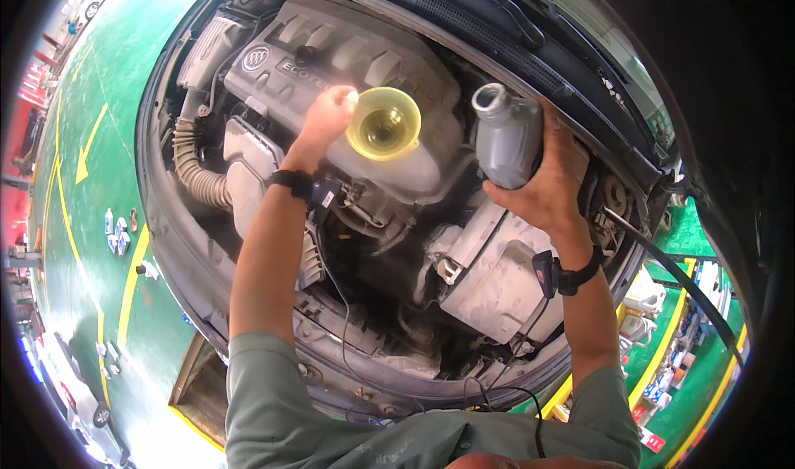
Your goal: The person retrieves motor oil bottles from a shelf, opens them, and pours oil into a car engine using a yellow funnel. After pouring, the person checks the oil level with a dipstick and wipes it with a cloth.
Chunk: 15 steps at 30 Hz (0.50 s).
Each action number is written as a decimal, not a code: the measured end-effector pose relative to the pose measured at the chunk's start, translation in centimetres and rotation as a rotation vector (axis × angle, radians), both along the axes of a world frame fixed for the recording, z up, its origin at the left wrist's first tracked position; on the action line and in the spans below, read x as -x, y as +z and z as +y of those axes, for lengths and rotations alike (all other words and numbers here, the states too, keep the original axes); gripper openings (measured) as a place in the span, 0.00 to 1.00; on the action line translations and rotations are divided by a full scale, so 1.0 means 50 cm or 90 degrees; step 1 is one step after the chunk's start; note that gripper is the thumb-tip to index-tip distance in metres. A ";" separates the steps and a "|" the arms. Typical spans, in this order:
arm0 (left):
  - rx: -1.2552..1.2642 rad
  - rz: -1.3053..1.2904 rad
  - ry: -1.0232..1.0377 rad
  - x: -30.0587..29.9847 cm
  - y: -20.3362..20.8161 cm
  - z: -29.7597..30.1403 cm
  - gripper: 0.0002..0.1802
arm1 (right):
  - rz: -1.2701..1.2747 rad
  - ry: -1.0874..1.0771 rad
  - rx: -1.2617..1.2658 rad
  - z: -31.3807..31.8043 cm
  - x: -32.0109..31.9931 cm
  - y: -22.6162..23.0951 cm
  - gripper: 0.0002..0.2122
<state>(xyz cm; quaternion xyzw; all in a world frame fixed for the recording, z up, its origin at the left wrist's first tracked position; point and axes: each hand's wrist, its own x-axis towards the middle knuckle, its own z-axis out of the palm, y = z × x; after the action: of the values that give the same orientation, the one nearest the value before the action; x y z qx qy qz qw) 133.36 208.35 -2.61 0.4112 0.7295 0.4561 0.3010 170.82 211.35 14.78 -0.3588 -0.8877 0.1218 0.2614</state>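
My left hand (330, 114) is closed on the rim of a translucent yellow funnel (361, 147). The funnel sits over the engine cover (277, 79), wide mouth up; its spout is hidden beneath it. To the right, my right hand (553, 189) grips a grey plastic bottle (507, 156) from its right side and base. The bottle has no cap, and its round mouth faces up toward me. A gap separates the bottle from the funnel. How full the bottle is I cannot tell.
A ribbed intake hose (196, 162) curves along the left of the engine bay. A dusty grey box (505, 280) lies below the bottle. The hood prop rod (675, 274) slants at right. Thin cables (341, 299) hang from wrist straps. Shelves of supplies (675, 357) stand at lower right.
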 end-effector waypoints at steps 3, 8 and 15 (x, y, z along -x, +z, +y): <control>0.039 -0.064 -0.010 0.006 0.010 -0.008 0.11 | -0.096 -0.047 -0.041 0.005 0.046 -0.009 0.59; 0.010 -0.157 0.019 -0.023 0.060 -0.022 0.07 | -0.197 -0.063 -0.109 0.009 0.099 -0.033 0.57; 0.005 -0.204 -0.003 -0.011 0.057 -0.037 0.07 | -0.231 -0.078 -0.105 0.005 0.137 -0.048 0.57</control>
<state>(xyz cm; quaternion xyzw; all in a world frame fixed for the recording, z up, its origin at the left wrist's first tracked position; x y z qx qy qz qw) 133.93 206.51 0.25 0.3339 0.6728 0.5122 0.4165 163.99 211.63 12.40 -0.4056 -0.9037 -0.0341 0.1327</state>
